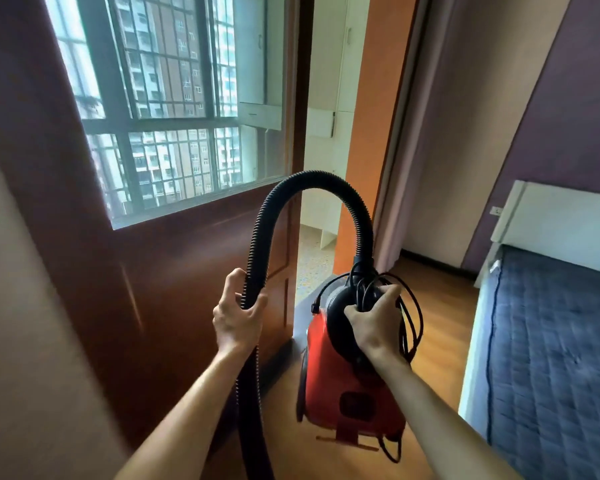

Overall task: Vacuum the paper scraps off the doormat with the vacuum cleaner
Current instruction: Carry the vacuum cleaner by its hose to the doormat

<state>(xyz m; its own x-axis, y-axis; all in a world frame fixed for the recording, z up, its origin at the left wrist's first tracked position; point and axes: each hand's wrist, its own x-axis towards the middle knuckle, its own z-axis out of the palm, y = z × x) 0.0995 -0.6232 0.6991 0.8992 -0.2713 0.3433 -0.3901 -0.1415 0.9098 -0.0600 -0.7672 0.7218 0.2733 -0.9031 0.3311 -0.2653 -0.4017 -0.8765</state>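
A red canister vacuum cleaner (340, 382) hangs in the air in front of me, above the wooden floor. My right hand (378, 323) grips its black top handle together with a bundle of black power cord (411, 317). The black ribbed hose (312, 181) arches up from the vacuum's top and comes down on the left, where my left hand (238, 313) is closed around it. The hose's lower end runs out of view past my left forearm. No doormat or paper scraps are visible.
A brown wooden door with a large glass pane (167, 109) stands open on the left. A doorway (312, 251) ahead leads to a speckled tiled floor. A bed with a blue quilted mattress (555, 358) fills the right side. Wooden floor (440, 306) lies between them.
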